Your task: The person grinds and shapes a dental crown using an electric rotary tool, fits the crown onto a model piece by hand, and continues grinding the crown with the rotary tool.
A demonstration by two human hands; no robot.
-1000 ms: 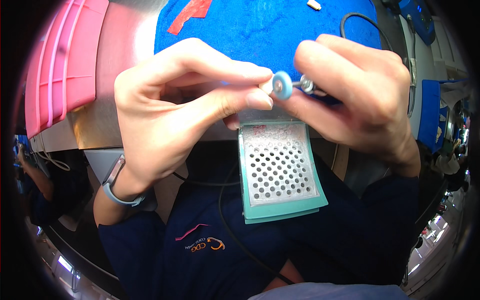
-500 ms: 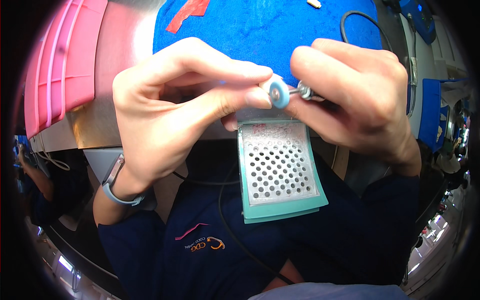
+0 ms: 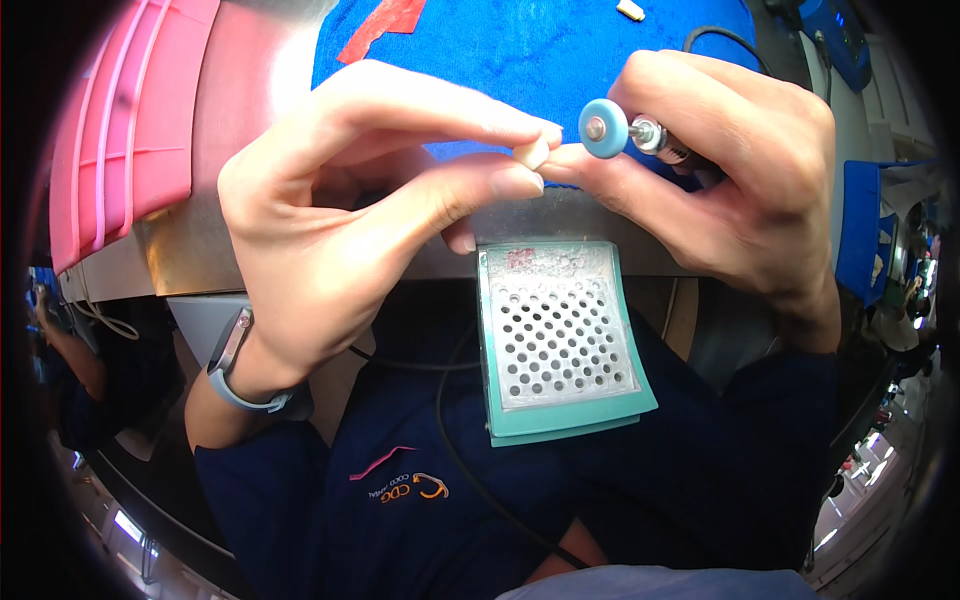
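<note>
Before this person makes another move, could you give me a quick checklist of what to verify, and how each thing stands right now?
1. Small pale piece pinched in the left hand: ok.
2. Rotary tool gripped in the right hand: ok.
3. Blue wheel mounted at the tool's tip: ok.
4. Wheel apart from the piece: ok, a gap shows between them.
5. Wheel spinning or at rest: cannot tell from a still picture.
6. Perforated plate in the green frame free of marks: not ok, reddish marks show near its upper edge.
</note>
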